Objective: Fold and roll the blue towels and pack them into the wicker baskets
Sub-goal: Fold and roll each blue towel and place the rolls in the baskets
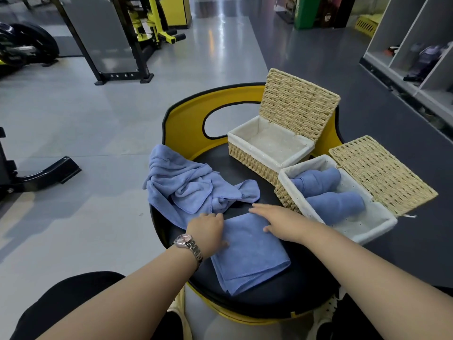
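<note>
A folded blue towel [247, 253] lies flat on the black seat of a yellow chair [269, 298]. My left hand [208, 229] presses on the towel's far left corner, fingers curled at its edge. My right hand [279, 220] lies flat on its far right corner, fingers spread. A heap of crumpled blue towels [186, 185] sits on the seat's left side. The near wicker basket [343, 209], lid open, holds two rolled blue towels [326, 192]. Behind it, the far wicker basket [267, 148] stands with its lid up and only its white liner showing.
The chair's yellow backrest [186, 119] rises behind the baskets. Gym machines [127, 38] and a weight plate [27, 45] stand on the grey floor at the left. Grey shelving [411, 52] runs along the right. My dark-clad knees [63, 307] are below.
</note>
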`<state>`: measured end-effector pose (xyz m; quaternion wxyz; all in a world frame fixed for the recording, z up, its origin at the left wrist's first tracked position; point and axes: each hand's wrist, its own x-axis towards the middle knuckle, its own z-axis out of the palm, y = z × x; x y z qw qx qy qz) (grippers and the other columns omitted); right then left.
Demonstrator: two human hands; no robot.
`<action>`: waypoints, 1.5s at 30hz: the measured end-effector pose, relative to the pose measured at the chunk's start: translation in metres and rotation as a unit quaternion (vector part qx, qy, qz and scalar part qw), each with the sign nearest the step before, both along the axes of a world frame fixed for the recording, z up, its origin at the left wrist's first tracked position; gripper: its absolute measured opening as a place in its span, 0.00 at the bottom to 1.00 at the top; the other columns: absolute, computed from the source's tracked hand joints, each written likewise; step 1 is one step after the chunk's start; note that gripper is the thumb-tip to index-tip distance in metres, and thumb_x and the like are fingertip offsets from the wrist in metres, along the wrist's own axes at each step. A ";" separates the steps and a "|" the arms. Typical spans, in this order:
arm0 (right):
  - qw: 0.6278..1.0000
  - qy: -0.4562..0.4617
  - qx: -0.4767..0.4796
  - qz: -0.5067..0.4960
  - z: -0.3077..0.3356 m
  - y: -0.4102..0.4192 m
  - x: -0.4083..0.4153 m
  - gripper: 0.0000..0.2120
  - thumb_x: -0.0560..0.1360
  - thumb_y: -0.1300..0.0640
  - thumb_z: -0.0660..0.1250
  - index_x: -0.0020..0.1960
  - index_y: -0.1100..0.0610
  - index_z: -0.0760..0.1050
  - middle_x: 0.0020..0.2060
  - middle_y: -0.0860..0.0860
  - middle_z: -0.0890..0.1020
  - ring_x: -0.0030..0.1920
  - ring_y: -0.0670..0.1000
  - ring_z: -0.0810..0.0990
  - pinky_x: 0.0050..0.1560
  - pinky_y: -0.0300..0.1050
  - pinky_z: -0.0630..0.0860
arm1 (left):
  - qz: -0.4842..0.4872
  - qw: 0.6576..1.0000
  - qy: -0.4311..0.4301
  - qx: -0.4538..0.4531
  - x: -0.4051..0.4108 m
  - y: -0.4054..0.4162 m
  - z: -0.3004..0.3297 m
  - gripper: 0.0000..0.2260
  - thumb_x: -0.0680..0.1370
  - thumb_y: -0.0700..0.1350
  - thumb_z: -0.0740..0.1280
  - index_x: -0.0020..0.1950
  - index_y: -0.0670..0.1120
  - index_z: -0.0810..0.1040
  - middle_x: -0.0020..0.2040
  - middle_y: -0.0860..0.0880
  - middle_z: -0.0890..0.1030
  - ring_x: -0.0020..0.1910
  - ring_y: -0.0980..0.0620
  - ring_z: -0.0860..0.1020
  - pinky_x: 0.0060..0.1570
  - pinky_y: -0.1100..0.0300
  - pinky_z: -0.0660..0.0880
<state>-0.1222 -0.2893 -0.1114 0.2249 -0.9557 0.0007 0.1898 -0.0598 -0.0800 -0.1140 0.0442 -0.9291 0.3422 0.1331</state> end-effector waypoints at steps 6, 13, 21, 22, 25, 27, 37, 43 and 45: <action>0.991 0.019 -0.126 0.051 0.002 0.004 0.001 0.32 0.69 0.51 0.73 0.69 0.53 0.66 0.62 0.51 0.72 0.65 0.55 0.67 0.62 0.47 0.65 | -0.018 0.999 -0.035 0.003 0.003 0.001 0.000 0.18 0.69 0.59 0.68 0.49 0.47 0.76 0.50 0.47 0.78 0.52 0.45 0.73 0.49 0.56 0.66; 0.997 -0.067 0.031 -0.039 0.011 -0.001 -0.009 0.09 0.68 0.59 0.64 0.38 0.50 0.63 0.37 0.48 0.71 0.38 0.50 0.71 0.38 0.46 0.67 | 0.015 0.989 0.038 -0.141 0.006 0.004 0.007 0.05 0.68 0.43 0.63 0.41 0.49 0.67 0.37 0.50 0.75 0.38 0.46 0.75 0.33 0.56 0.68; 0.974 -0.214 -0.062 0.045 0.016 -0.006 -0.031 0.16 0.65 0.71 0.62 0.45 0.54 0.65 0.41 0.44 0.66 0.39 0.46 0.61 0.42 0.45 0.65 | -0.172 0.960 -0.121 -0.185 -0.010 0.019 0.015 0.21 0.63 0.35 0.66 0.52 0.51 0.70 0.47 0.51 0.74 0.43 0.49 0.72 0.34 0.57 0.69; 0.963 -0.239 -0.107 0.067 0.014 -0.008 -0.034 0.17 0.62 0.72 0.61 0.46 0.54 0.65 0.44 0.46 0.67 0.41 0.47 0.63 0.43 0.45 0.67 | -0.188 0.957 -0.126 -0.182 -0.013 0.021 0.014 0.24 0.61 0.35 0.67 0.54 0.51 0.70 0.47 0.51 0.74 0.42 0.49 0.71 0.35 0.58 0.70; 0.951 -0.232 -0.170 0.116 0.008 -0.012 -0.044 0.19 0.59 0.69 0.60 0.46 0.52 0.65 0.48 0.49 0.69 0.46 0.51 0.67 0.46 0.45 0.68 | -0.221 0.956 -0.094 -0.168 -0.023 0.026 0.009 0.26 0.61 0.38 0.66 0.58 0.52 0.70 0.50 0.51 0.73 0.43 0.49 0.71 0.37 0.57 0.72; 0.955 -0.209 -0.165 0.127 0.004 -0.015 -0.051 0.17 0.61 0.67 0.61 0.44 0.49 0.65 0.49 0.47 0.70 0.48 0.51 0.68 0.47 0.44 0.68 | -0.236 0.957 -0.052 -0.159 -0.031 0.032 0.005 0.21 0.67 0.47 0.64 0.60 0.55 0.71 0.52 0.53 0.72 0.46 0.50 0.71 0.42 0.57 0.72; 0.985 -0.142 -0.076 0.060 0.015 -0.003 -0.042 0.20 0.74 0.51 0.66 0.65 0.52 0.69 0.63 0.47 0.73 0.64 0.50 0.70 0.65 0.44 0.64 | -0.064 0.965 0.096 -0.237 -0.032 0.015 0.005 0.29 0.72 0.56 0.68 0.68 0.45 0.66 0.67 0.48 0.69 0.65 0.49 0.68 0.67 0.58 0.63; 0.994 0.037 -0.077 0.065 0.018 0.002 -0.043 0.41 0.69 0.49 0.72 0.76 0.51 0.56 0.73 0.49 0.65 0.71 0.52 0.64 0.70 0.45 0.61 | -0.052 0.992 0.091 -0.073 -0.042 0.005 -0.007 0.48 0.68 0.60 0.72 0.77 0.45 0.49 0.72 0.46 0.66 0.69 0.46 0.66 0.67 0.55 0.65; 0.990 0.050 -0.101 0.084 0.022 0.007 -0.045 0.41 0.68 0.49 0.74 0.75 0.52 0.58 0.69 0.50 0.69 0.69 0.53 0.67 0.68 0.46 0.63 | -0.058 0.994 0.073 -0.055 -0.046 0.006 -0.010 0.48 0.67 0.60 0.72 0.77 0.46 0.49 0.70 0.47 0.67 0.67 0.46 0.68 0.65 0.54 0.67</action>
